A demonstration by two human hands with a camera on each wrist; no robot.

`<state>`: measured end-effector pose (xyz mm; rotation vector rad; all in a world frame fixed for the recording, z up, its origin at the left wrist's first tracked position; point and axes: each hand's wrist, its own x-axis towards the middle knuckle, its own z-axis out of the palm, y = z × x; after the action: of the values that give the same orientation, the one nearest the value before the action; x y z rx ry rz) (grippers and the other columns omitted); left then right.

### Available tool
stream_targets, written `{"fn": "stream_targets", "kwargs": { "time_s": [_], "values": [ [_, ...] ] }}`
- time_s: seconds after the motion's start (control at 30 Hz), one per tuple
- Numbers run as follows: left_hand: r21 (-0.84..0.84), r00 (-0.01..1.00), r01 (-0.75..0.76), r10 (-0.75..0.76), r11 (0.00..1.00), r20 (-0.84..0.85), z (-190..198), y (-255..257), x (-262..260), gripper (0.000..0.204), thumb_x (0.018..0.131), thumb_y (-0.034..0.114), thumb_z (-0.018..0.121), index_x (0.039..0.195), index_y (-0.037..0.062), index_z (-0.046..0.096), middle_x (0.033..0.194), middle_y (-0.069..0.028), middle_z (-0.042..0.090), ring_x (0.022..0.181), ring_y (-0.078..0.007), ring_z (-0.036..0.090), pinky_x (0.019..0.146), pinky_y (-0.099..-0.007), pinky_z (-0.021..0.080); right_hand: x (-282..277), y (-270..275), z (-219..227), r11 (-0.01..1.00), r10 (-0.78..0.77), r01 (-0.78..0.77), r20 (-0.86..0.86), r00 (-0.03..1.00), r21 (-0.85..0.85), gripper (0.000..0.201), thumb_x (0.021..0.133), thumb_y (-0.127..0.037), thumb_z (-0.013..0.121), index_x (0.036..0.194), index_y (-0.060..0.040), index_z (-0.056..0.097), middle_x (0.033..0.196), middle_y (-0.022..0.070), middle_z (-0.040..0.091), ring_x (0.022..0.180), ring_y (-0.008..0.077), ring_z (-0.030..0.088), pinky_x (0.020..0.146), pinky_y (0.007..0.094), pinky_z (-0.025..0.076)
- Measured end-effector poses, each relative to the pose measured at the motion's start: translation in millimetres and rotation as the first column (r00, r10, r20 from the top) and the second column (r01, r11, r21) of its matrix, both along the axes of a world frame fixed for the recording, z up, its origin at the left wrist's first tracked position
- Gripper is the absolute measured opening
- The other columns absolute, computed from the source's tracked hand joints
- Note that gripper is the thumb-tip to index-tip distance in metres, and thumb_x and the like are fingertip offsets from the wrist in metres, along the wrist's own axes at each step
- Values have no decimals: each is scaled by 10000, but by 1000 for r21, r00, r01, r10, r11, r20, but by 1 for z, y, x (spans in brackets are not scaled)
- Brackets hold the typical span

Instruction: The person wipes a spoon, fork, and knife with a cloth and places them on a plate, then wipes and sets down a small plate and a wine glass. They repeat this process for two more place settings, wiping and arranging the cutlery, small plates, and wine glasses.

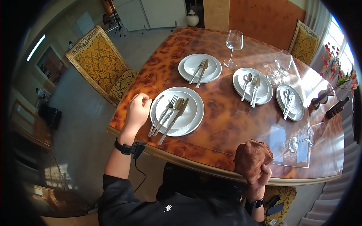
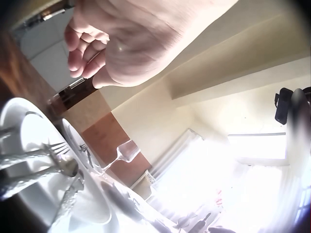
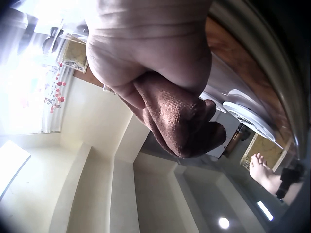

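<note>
A bunched brown cloth is gripped in my right hand over the table's front edge. The right wrist view shows the same cloth folded against the palm, fingertips showing past it. My left hand hovers at the left rim of the nearest stacked plates, holding nothing. Its fingers are loosely curled in the left wrist view. On those plates lie a fork, a spoon and a knife, with another piece of cutlery partly visible at the left.
Further stacked plates with cutlery stand at the back, the middle and the right. One wine glass stands upright; another lies on its side near the right edge. Sunglasses and a black device lie beyond.
</note>
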<state>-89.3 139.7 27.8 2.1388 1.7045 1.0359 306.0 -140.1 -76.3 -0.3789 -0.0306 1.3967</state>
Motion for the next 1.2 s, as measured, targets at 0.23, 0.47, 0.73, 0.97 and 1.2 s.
{"fn": "stream_targets", "kwargs": {
  "time_s": [0.23, 0.47, 0.73, 0.97, 1.2],
  "values": [
    [-88, 984, 171, -176, 981, -43, 37, 89, 103, 132, 834, 125, 701, 880, 9, 659, 781, -102, 675, 728, -187, 636, 698, -347, 501, 5, -9, 10, 998, -15, 18, -39, 999, 66, 584, 809, -118, 559, 1355, 44, 428, 1342, 228, 529, 1233, 375, 520, 1073, 522, 399],
    [-268, 916, 133, -221, 954, -334, -17, 187, 159, 149, 781, 132, 703, 840, -4, 700, 892, -204, 697, 860, -301, 691, 772, -373, 528, 18, -34, 3, 992, -77, 84, -71, 995, 99, 577, 818, -111, 544, 1357, 51, 415, 1342, 236, 520, 1235, 384, 515, 1066, 536, 403],
    [-283, 591, 178, -332, 942, -735, -103, 270, 171, 162, 819, 204, 678, 864, 68, 753, 885, -106, 718, 912, -276, 679, 781, -383, 527, 23, -43, 19, 982, -150, 156, -62, 987, 111, 486, 852, -102, 544, 1300, 67, 460, 1301, 246, 551, 1196, 371, 552, 1048, 523, 427],
    [-249, 909, 21, -122, 968, -398, -64, 205, 182, 164, 757, 47, 647, 879, -44, 707, 947, -294, 671, 962, -401, 669, 805, -417, 547, 26, -46, 21, 979, -145, 155, -78, 986, 132, 501, 851, -101, 541, 1312, 70, 447, 1313, 248, 542, 1205, 383, 543, 1059, 532, 413],
    [-166, 949, -54, -1, 985, -316, -32, 194, 164, 235, 798, 171, 667, 954, -2, 696, 957, -235, 701, 905, -344, 696, 786, -419, 547, 19, -35, 8, 992, -116, 120, -100, 988, 37, 610, 824, -128, 547, 1383, 54, 384, 1355, 246, 504, 1225, 392, 523, 1049, 525, 422]
  ]
}}
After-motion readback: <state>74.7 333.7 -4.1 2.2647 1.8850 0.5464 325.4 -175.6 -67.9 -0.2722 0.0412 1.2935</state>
